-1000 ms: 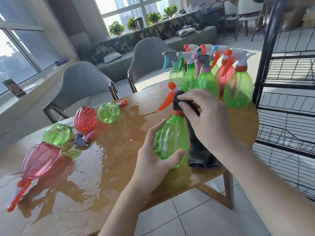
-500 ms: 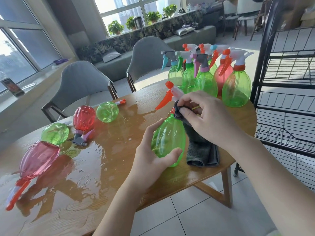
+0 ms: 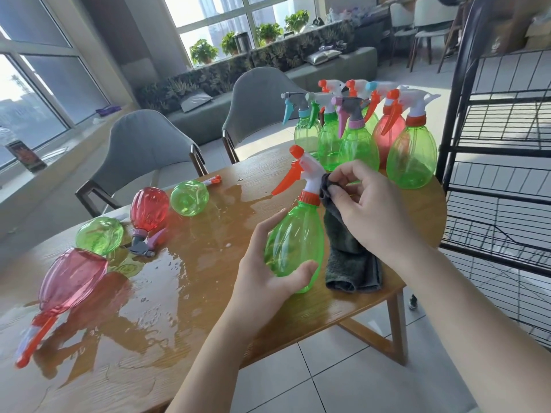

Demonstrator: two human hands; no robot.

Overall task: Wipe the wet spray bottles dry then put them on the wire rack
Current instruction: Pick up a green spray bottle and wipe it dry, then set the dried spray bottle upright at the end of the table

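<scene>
My left hand [image 3: 265,272] grips the body of a green spray bottle [image 3: 298,236] with an orange trigger, held upright over the wooden table [image 3: 185,293]. My right hand [image 3: 366,210] pinches a dark grey cloth [image 3: 351,260] against the bottle's neck, just under the white spray head. The cloth hangs down to the table edge. Several spray bottles [image 3: 357,135] stand upright in a cluster at the far right of the table. The black wire rack [image 3: 501,162] stands right of the table.
Several wet bottles lie on their sides at the left: a pink one [image 3: 71,278], a green one [image 3: 100,235], a red one [image 3: 149,210] and another green one [image 3: 189,198]. Water pools across the tabletop. Two grey chairs [image 3: 149,147] stand behind the table.
My right hand with the cloth has slid from the spray head down to the bottle's neck, uncovering the white head. My left hand keeps its grip on the bottle.
</scene>
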